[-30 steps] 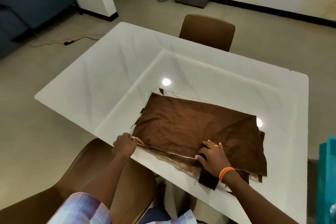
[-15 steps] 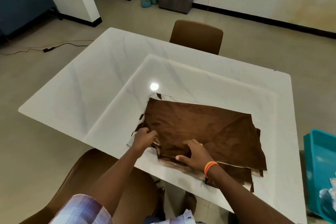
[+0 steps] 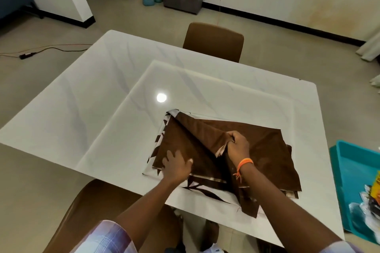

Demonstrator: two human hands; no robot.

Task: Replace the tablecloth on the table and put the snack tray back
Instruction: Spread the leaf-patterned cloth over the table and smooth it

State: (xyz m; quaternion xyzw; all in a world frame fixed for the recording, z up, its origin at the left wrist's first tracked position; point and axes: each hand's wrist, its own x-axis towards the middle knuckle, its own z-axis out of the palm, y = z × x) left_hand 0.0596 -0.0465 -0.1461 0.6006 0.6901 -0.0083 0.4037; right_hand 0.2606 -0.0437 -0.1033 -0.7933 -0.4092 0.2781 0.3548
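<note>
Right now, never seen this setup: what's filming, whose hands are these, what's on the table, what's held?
There is no machine here. A person wears one wide-angle camera on the head, looking forward and down, so the two bare arms entering from the bottom are theirs.

On the glossy white marble-look table lies a folded brown tablecloth with a white leaf-print underside. The right hand, with an orange wristband, pinches a lifted fold of the cloth. The left hand rests flat on the cloth, fingers spread.

At the right edge, beside the table, sits a teal plastic tray holding packets. A brown chair stands at the far side.
</note>
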